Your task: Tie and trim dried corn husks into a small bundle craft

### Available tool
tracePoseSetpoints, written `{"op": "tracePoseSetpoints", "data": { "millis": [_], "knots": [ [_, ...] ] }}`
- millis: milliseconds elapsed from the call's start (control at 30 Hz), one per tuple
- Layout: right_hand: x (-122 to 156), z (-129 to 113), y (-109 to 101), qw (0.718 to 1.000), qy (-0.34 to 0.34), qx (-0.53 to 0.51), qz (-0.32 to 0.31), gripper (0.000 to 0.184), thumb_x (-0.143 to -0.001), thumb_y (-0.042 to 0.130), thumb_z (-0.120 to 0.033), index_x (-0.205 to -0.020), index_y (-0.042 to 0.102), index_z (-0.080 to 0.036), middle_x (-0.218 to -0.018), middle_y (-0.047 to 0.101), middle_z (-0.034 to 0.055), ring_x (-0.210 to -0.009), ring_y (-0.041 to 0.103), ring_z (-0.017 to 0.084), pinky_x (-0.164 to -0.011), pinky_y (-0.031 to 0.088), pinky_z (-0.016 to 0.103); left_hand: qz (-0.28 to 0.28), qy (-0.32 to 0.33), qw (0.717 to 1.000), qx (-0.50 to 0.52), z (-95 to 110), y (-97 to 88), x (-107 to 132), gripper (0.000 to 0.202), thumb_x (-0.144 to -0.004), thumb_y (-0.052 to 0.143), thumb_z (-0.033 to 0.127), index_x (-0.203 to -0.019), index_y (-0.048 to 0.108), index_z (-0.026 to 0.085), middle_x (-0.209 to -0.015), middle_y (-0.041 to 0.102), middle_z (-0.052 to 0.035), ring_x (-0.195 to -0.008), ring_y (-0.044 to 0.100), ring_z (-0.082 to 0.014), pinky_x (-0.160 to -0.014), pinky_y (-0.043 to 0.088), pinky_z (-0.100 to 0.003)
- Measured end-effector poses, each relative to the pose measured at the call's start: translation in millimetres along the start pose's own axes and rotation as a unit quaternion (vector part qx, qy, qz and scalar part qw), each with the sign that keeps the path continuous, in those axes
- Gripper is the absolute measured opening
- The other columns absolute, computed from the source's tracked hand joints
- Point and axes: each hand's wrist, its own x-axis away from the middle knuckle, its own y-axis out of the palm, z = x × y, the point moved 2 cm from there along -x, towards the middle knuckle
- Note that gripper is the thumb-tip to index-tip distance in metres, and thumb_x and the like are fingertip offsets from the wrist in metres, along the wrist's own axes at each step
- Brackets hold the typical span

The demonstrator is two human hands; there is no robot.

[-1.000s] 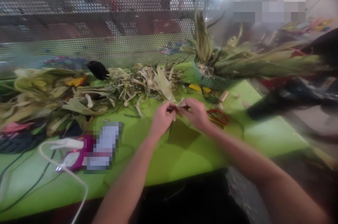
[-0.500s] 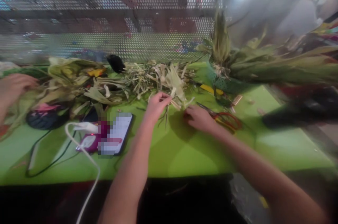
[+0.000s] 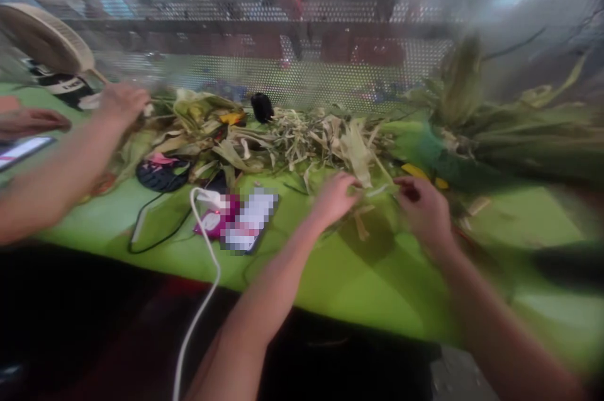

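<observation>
My left hand [image 3: 337,201] is closed in a pinch at the lower end of a pale dried corn husk [image 3: 356,152] that stands up from its fingertips. To the right, my right hand [image 3: 423,209] has thumb and fingers pinched together at the end of a thin husk strip [image 3: 383,167]. A short whitish strip [image 3: 377,191] lies between the two hands. Below them, a small tan husk scrap [image 3: 362,226] shows over the green table [image 3: 377,288]. Blur softens the fingertips.
A heap of dried husks [image 3: 231,152] spreads along the back. A teal basket [image 3: 431,140] bears long leaves at right, near a yellow-handled tool [image 3: 415,171]. A phone [image 3: 252,218] and white cable [image 3: 214,256] lie left. A co-worker's hand [image 3: 123,102] reaches in beside a round fan [image 3: 47,39].
The view has swung left, bringing the fan and another phone into sight. My right hand has risen from the table beside the scissors to the husk strip; my left hand stays at the husk.
</observation>
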Motion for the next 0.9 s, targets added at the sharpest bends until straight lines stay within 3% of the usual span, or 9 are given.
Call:
{"op": "tracePoseSetpoints", "data": {
  "millis": [67,133,267,400,600,733,800,900],
  "knots": [
    [-3.7,7.7,-1.9,0.999,0.003,0.03,0.012,0.026,-0.078,0.059,-0.024,-0.101,0.069,-0.021,-0.081,0.065,0.0031,-0.069,0.059,0.018,-0.069,0.047,0.032,0.065,-0.006,0.997,-0.041,-5.9,-4.5,-2.0,0.019,-0.089,0.056,0.023,-0.102,0.069,0.02,-0.111,0.067,-0.0063,-0.108,0.058,-0.0219,-0.097,0.044,-0.038],
    [-6.8,15.1,-3.3,0.998,0.013,0.064,0.019,0.027,-0.079,0.057,-0.025,-0.103,0.068,-0.021,-0.082,0.065,0.0035,-0.071,0.06,0.019,-0.071,0.048,0.034,0.079,-0.005,0.994,-0.074,-10.9,-3.7,-4.6,0.024,-0.09,0.054,0.021,-0.109,0.068,0.022,-0.111,0.067,-0.0063,-0.109,0.056,-0.0225,-0.098,0.043,-0.039],
    [-7.1,16.9,-3.5,0.992,0.019,0.121,0.035,0.037,-0.079,0.061,-0.026,-0.116,0.063,-0.021,-0.106,0.065,0.0083,-0.07,0.061,0.019,-0.074,0.05,0.038,0.005,0.03,0.992,-0.126,-13.3,11.9,-10.0,0.038,-0.09,0.051,0.014,-0.122,0.065,0.027,-0.104,0.063,-0.0071,-0.105,0.054,-0.0233,-0.091,0.044,-0.038],
    [-2.4,5.7,3.0,0.993,-0.032,0.109,0.003,0.033,-0.081,0.059,-0.023,-0.114,0.065,-0.023,-0.118,0.06,0.0099,-0.066,0.061,0.016,-0.069,0.051,0.036,-0.025,0.052,0.985,-0.164,-10.9,22.4,-12.8,0.029,-0.088,0.052,0.013,-0.107,0.071,0.023,-0.102,0.06,-0.0089,-0.106,0.051,-0.0264,-0.091,0.043,-0.041],
    [-0.1,-1.9,14.3,0.985,-0.133,0.067,-0.084,0.028,-0.081,0.059,-0.017,-0.106,0.07,-0.023,-0.111,0.066,0.0091,-0.107,0.059,0.027,-0.091,0.048,0.041,0.024,0.081,0.992,-0.098,-0.5,11.3,-9.3,0.013,-0.088,0.058,0.018,-0.093,0.069,0.019,-0.102,0.061,-0.0074,-0.105,0.051,-0.0235,-0.094,0.042,-0.04],
    [-0.2,-4.2,15.5,0.991,-0.087,0.026,-0.097,0.021,-0.079,0.065,-0.023,-0.099,0.071,-0.02,-0.106,0.066,0.0099,-0.099,0.06,0.026,-0.088,0.048,0.042,0.025,0.081,0.996,0.01,11.9,3.7,-6.0,0.008,-0.088,0.058,0.017,-0.089,0.065,0.019,-0.105,0.062,-0.0071,-0.109,0.052,-0.0221,-0.097,0.042,-0.039],
    [0.0,-5.3,15.7,0.992,-0.025,-0.066,-0.103,0.029,-0.078,0.068,-0.029,-0.105,0.068,-0.019,-0.105,0.067,0.0088,-0.088,0.061,0.022,-0.08,0.051,0.038,-0.005,0.067,0.994,0.082,16.6,2.9,-4.3,0.008,-0.089,0.056,0.018,-0.089,0.063,0.019,-0.105,0.064,-0.0065,-0.108,0.055,-0.0209,-0.097,0.043,-0.037],
    [1.2,-8.3,18.5,0.956,0.068,-0.249,-0.141,0.036,-0.075,0.071,-0.037,-0.107,0.065,-0.02,-0.099,0.069,0.0062,-0.082,0.063,0.018,-0.078,0.052,0.035,-0.046,0.049,0.981,0.182,19.9,3.9,-1.5,0.008,-0.091,0.053,0.021,-0.093,0.061,0.019,-0.102,0.064,-0.0052,-0.101,0.058,-0.0179,-0.094,0.045,-0.034]
  ]
}}
